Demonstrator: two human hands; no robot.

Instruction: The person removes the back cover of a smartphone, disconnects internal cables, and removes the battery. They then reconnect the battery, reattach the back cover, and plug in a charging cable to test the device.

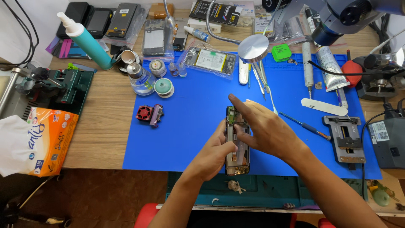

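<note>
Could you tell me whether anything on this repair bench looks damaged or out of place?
The phone under both hands lies back-off with its insides showing. Small crumpled scraps sit loose on the green tray edge below the blue mat.

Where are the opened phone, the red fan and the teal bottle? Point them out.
Opened phone [237,162]: head view, on its exposed lower inside.
Red fan [144,112]: head view, on the fan's middle.
Teal bottle [90,44]: head view, on the bottle's teal body.
</note>
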